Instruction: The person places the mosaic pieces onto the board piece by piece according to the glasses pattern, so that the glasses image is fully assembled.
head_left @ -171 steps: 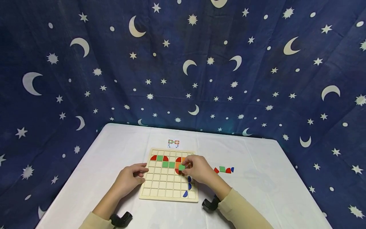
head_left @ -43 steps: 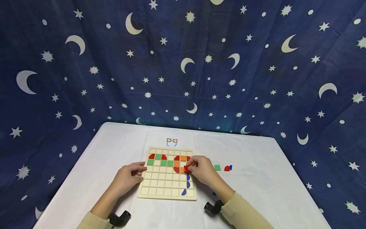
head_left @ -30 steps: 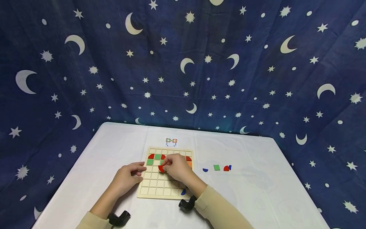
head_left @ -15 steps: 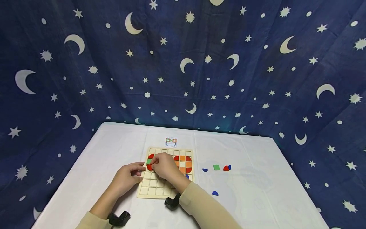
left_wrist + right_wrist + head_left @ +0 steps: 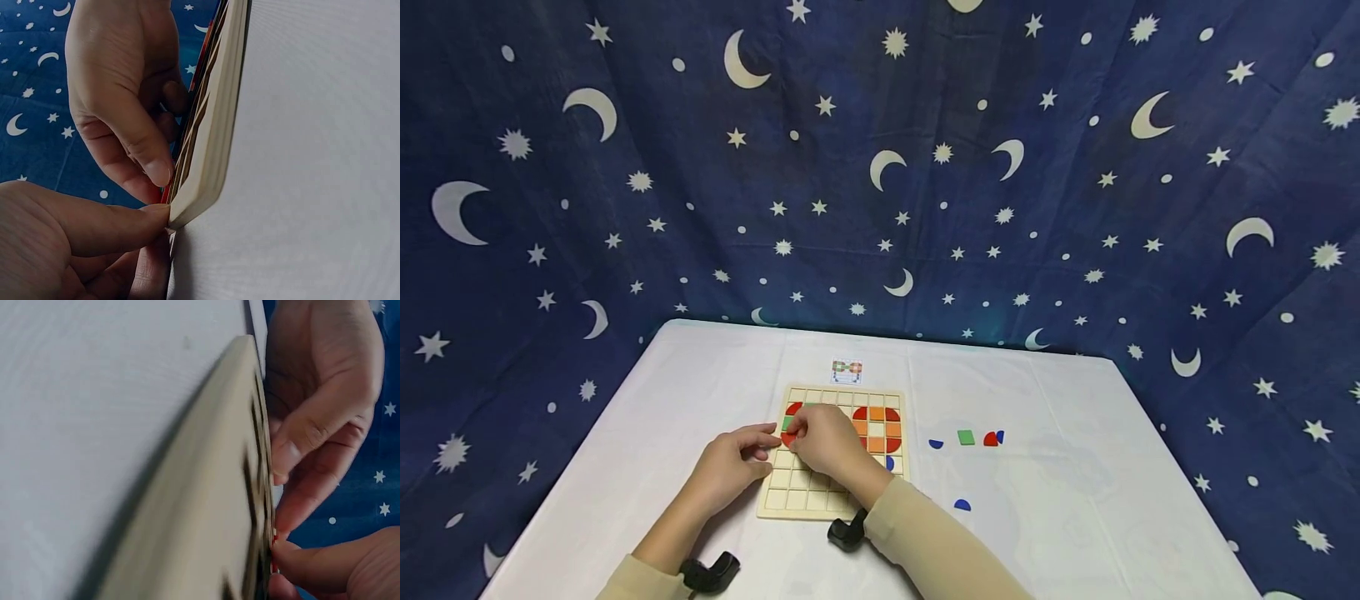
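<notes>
A pale wooden grid board [image 5: 808, 498] lies on the table. My right hand [image 5: 826, 437] reaches across it, thumb and forefinger pinching a red quarter-circle piece [image 5: 787, 438] at the left column. Above that piece sit a green square [image 5: 787, 423] and another red quarter-circle [image 5: 793, 408]. My left hand [image 5: 726, 462] rests at the board's left edge, a fingertip near the red piece. The left wrist view has my left thumb against the edge and my right hand [image 5: 119, 94] beyond. My right hand covers several pieces. At the right, red quarter-circles and orange squares [image 5: 877, 445] form a ring.
Right of the board lie a blue half-round piece [image 5: 936, 444], a green square [image 5: 966, 437], a red quarter-circle [image 5: 991, 439] touching another blue piece [image 5: 1000, 437], and a nearer blue piece [image 5: 962, 504]. A small pattern card [image 5: 846, 371] lies behind the board.
My right hand has carried the red quarter-circle leftward from the ring to the left column. A green square now sits in that column. My left hand has stayed at the edge.
</notes>
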`<state>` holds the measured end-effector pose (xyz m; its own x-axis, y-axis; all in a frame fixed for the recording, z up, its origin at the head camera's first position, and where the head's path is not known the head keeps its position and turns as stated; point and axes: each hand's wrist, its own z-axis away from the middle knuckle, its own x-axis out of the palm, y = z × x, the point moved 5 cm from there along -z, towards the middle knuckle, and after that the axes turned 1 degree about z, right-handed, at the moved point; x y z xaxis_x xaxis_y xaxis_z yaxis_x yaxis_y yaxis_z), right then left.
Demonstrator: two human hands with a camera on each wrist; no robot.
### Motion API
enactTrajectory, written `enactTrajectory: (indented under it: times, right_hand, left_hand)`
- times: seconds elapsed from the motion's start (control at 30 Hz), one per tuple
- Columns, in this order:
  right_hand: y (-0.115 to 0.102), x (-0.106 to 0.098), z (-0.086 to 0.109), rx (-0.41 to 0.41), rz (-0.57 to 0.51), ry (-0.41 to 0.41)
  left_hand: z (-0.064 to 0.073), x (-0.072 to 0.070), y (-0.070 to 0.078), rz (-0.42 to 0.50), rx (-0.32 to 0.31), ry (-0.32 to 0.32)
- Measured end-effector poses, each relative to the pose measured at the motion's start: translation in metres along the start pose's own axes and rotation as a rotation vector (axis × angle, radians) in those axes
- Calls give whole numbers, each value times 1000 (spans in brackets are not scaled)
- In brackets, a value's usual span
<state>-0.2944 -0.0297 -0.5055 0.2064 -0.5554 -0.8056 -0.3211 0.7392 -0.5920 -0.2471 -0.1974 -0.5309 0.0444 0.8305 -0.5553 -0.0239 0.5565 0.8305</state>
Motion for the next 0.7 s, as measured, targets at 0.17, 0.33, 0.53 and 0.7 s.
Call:
enactTrajectory:
  times: [0.17,0.33,0.53,0.7]
  right_hand:
    - [-2,0,0,-10,24,2]
    - [4,-4,2,5,-68,-6]
    - [16,-22,12,30,-146,2]
    - [30,-38,24,57,-220,22]
  left_hand:
    - [2,-1,1,3,5,-3]
    - [2,-1,1,-7,-5,4]
    - [2,0,1,-17,-12,5]
    - [2,0,2,-22,-18,4]
